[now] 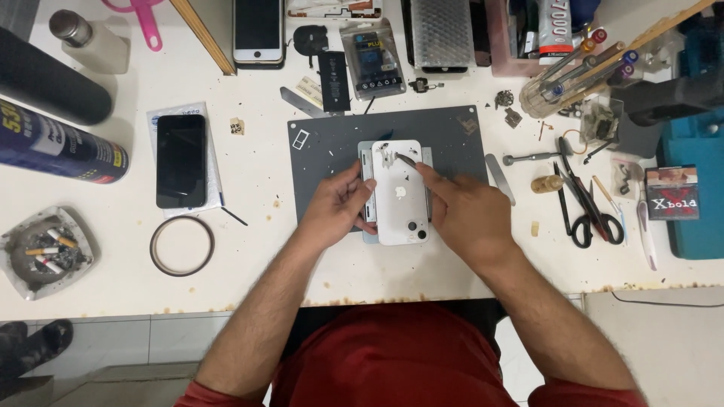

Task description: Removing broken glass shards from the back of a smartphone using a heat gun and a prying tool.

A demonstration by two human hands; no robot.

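The left hand (341, 202) wraps its fingers around the left side of a white phone (400, 194), holding it steady. The phone is smooth and shiny, with round corners, and it lies back side up with two round camera eyes near its lower right corner. The right hand (461, 211) pinches a thin metal tool (406, 160) between its fingers, and the tip of the tool touches the top end of the phone. The phone sits on a flat grey mat (460, 139) with square corners, in the middle of the white tabletop (256, 173), close to the front edge. The tabletop looks dusty, with little dark crumbs on it. To the left of the mat lies a black phone (181, 160), flat and glossy, on a white pouch (213, 162). Near the front edge below it is a thin brown ring (181, 246) like a hoop. At the front left corner sits a grey ashtray (47, 252) with stubs in it. Along the left edge lies a round dark blue spray can (60, 145) on its side. At the back edge lie another phone with a white rim (258, 32), a flat black battery (332, 81) and a clear plastic bag (371, 60). To the right of the mat are black scissors (592, 218), a small wooden knob (547, 183) and a clear cup of tools (573, 75), near the right edge.
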